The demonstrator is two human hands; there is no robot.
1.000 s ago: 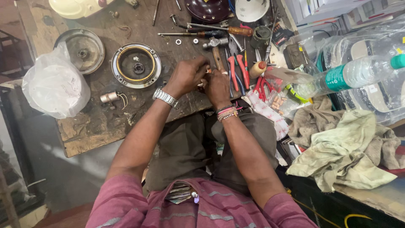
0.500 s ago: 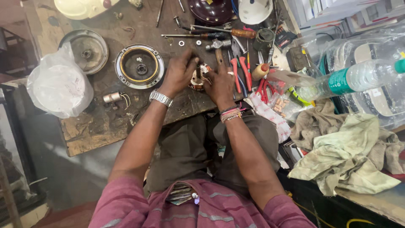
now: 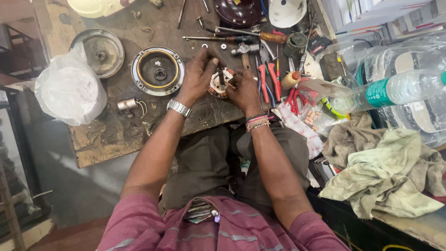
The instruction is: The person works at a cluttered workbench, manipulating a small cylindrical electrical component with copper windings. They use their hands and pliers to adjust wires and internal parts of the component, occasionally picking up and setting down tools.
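Observation:
A small round motor stator (image 3: 220, 82) with copper windings rests on the worn wooden workbench (image 3: 116, 125). My left hand (image 3: 197, 74) grips its left side, wrist bearing a metal watch. My right hand (image 3: 245, 90) holds its right side, fingers curled on the rim; thread bracelets circle that wrist. A round motor housing (image 3: 158, 70) with a brass ring lies just left of my left hand.
A metal cover disc (image 3: 100, 51) and a plastic bag (image 3: 69, 90) sit at the left. Red-handled pliers (image 3: 265, 83), a screwdriver (image 3: 251, 37), a hammer and washers lie beyond my hands. A plastic bottle (image 3: 399, 88) and crumpled rags (image 3: 385, 172) are at the right.
Both hands have stayed together on the stator. The view has shifted slightly, and my fingers have changed their hold on the part.

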